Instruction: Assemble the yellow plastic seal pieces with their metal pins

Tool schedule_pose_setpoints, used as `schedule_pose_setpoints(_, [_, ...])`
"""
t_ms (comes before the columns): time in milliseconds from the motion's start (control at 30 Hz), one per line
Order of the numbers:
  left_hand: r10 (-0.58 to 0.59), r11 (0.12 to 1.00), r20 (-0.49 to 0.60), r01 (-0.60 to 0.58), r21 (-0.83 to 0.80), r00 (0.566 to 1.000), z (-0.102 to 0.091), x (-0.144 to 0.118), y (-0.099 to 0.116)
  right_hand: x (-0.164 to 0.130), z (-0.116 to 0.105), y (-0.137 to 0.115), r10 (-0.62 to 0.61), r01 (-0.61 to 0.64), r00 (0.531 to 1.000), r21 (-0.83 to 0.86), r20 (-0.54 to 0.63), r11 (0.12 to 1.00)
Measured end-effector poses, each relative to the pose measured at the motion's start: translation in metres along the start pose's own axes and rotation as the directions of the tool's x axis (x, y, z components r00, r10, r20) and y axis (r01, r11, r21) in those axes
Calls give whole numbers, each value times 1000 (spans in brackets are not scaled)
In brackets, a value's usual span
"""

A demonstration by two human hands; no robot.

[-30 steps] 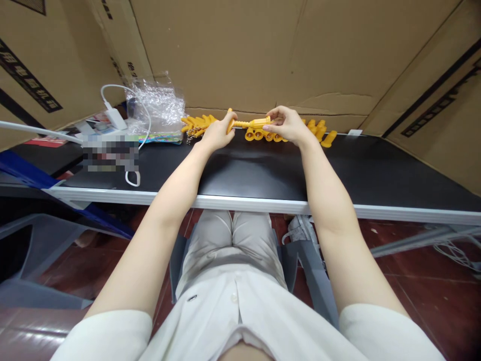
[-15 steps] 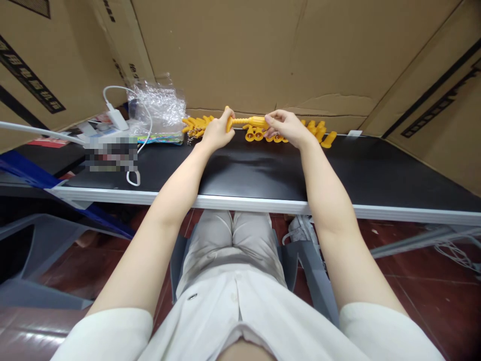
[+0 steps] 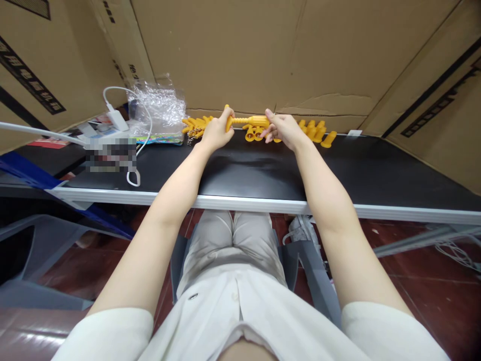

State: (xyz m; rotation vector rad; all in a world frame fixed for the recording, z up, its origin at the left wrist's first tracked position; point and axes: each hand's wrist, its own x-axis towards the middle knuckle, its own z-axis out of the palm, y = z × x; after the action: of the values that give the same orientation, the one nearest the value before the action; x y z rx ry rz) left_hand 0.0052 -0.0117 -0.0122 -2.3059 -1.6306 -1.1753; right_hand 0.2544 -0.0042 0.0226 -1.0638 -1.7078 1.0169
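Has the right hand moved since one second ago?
Yes. The right hand has shifted slightly left along the yellow plastic toy, judged against the loose yellow parts on the black table.

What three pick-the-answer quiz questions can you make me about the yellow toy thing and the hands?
1. Where does the heap of crinkly clear plastic wrap lie?
A. on the floor
B. at the table's back left, beside the white charger
C. on the person's lap

2. What colour is the long ridged plastic piece held between the hands?
A. yellow
B. blue
C. green

3. How is that piece held?
A. lying loose on the black tabletop
B. by one hand only
C. by both hands, one at each end

Answers:
1 B, it sits next to the white charger near the cardboard wall.
2 A, it matches the small yellow parts lined up behind it.
3 C, the left hand grips its left end and the right hand its right end.
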Motion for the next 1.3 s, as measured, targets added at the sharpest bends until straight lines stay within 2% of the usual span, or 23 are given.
schedule_pose_setpoints(233, [-27,999,18,26,23,999,2,0,-1,-6,-8,-4,16,-22,997,70,80,997])
schedule_pose_setpoints(367, [-4,1000,10,4,6,1000,1,0,-1,-6,-9,-3,19,-27,995,78,96,997])
schedule_pose_setpoints(567, [-26,999,23,25,24,999,-3,-1,5,0,0,2,30,-32,999,46,33,998])
schedule_pose_setpoints(733, [18,1000,12,-18,-14,1000,2,1,-1,8,4,14,56,-55,998,5,-43,998])
schedule_pose_setpoints(933, [-12,1000,36,12,19,999,4,1,-3,10,-4,16,74,-73,997,-58,21,996])
schedule_pose_setpoints(1000, [-7,1000,29,6,24,1000,4,0,-2,8,-9,11,54,-52,998,-65,38,997])
schedule_pose_setpoints(1133, [2,1000,22,-1,-13,1000,2,-1,-1,3,-13,5,-65,68,996,-59,55,996])
schedule_pose_setpoints(1300, [0,999,36,1,-38,999,1,-1,2,3,-10,4,-78,79,997,-60,15,995])
